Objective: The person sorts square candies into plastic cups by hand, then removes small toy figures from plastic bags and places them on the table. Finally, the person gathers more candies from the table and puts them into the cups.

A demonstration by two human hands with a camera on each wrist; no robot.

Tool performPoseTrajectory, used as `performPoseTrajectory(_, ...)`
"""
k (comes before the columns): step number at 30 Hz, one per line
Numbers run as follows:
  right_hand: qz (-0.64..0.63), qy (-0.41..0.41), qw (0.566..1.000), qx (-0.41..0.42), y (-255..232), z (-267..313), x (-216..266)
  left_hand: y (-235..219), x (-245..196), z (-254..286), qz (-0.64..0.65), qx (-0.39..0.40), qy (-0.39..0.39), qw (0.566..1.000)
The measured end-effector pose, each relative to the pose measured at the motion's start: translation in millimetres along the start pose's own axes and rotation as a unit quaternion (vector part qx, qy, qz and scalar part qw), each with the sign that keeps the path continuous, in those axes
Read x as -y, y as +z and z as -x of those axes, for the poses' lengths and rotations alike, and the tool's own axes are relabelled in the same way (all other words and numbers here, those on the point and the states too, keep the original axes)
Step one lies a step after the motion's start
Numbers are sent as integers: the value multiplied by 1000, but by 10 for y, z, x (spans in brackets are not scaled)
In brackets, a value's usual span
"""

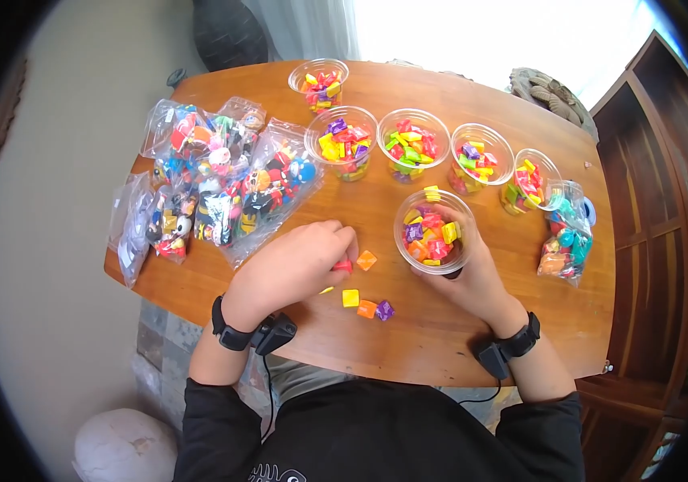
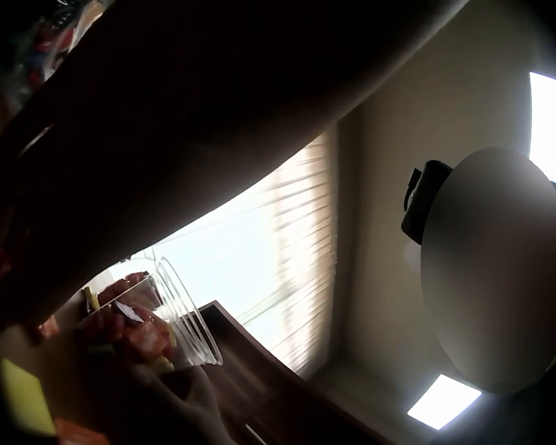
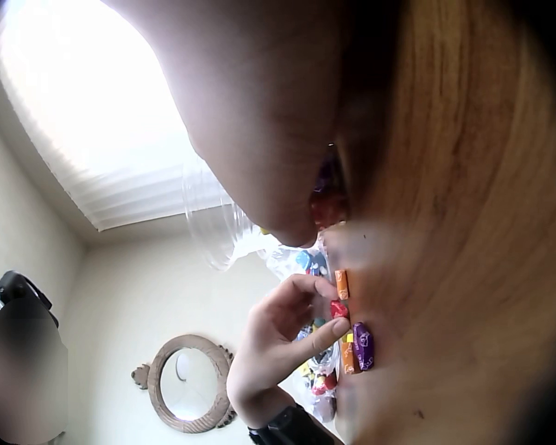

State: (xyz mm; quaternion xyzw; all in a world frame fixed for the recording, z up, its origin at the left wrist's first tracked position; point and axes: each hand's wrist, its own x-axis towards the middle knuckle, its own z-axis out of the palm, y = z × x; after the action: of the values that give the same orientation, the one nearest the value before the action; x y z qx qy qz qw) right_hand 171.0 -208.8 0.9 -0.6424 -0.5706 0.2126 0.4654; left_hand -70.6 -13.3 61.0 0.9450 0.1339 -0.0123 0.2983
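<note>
We seem to be at the gathering step. Our left hand (image 1: 300,259) pinches a red sweet (image 1: 344,266) between thumb and fingers, low over the table (image 1: 424,345); whether it is lifted, we cannot tell. Our right hand (image 1: 479,277) curls round a filled cup (image 1: 398,241) nearby. The next move likely calls for carrying the sweet above the rim, keeping the cup steady.

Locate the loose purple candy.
In the head view, the purple candy lies on the table, just right of an orange candy, lower left of the held cup.
</note>
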Motion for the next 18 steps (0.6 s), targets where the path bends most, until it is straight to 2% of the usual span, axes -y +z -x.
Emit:
performPoseTrajectory(4,10,-15,1000,-7,-20,-9,48,-51,-71,-5,-16,4,-2,1000)
performPoseTrajectory(7,13,-29,999,-14,-20,-12,77,-202,-222,13,9,-23,-1,1000)
performPoseTrajectory(10,14,-33,999,-15,-33,-3,58,-341,-426,-6,25,-162,34,986)
performPoseTrajectory(11,22,-37,999,-10,-32,-2,50,-338,-507,-50,25,-161,35,986)
performPoseTrajectory(13,27,-35,999,-13,-26,-4,46,-300,-652,-146,81,-290,121,946)
performPoseTrajectory(15,32,-37,999,-12,-10,-13,32,-229,-669,-225,69,-270,146,949)
performPoseTrajectory(18,38,-46,998,-25,-15,-5,4,-126,-676,-321,28,-264,108,958)
